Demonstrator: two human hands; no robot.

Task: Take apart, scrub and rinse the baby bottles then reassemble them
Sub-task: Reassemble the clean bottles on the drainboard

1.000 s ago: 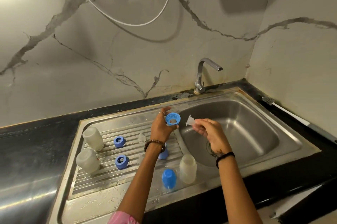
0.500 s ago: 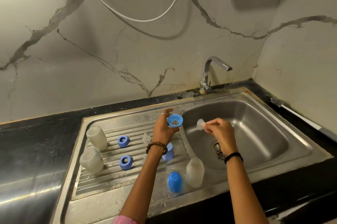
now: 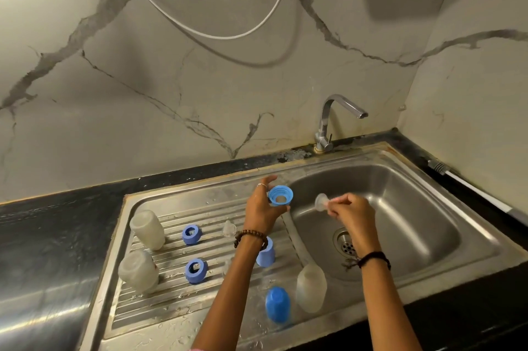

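Note:
My left hand [image 3: 261, 207] grips a blue screw ring [image 3: 280, 195] above the edge between drainboard and basin, its threaded opening turned toward me. My right hand [image 3: 350, 212] pinches a clear silicone nipple [image 3: 321, 202] just right of the ring, a short gap apart. On the ribbed drainboard [image 3: 160, 310] stand two upturned frosted bottles [image 3: 147, 229] [image 3: 139, 270], two blue rings [image 3: 191, 234] [image 3: 196, 270] and a clear nipple [image 3: 229, 228]. A third frosted bottle [image 3: 311, 287] and two blue caps [image 3: 277, 304] [image 3: 266, 252] sit near the front.
The steel basin [image 3: 414, 222] with its drain [image 3: 345, 242] lies under my right hand. A chrome tap [image 3: 331, 119] stands behind it, no water running. A white-handled brush [image 3: 468, 187] lies on the black counter at right. A white cord [image 3: 205, 33] hangs along the marble wall.
Both hands stay over the basin's edge with ring and nipple. The nipple's wide base has turned toward the ring. The view has shifted slightly.

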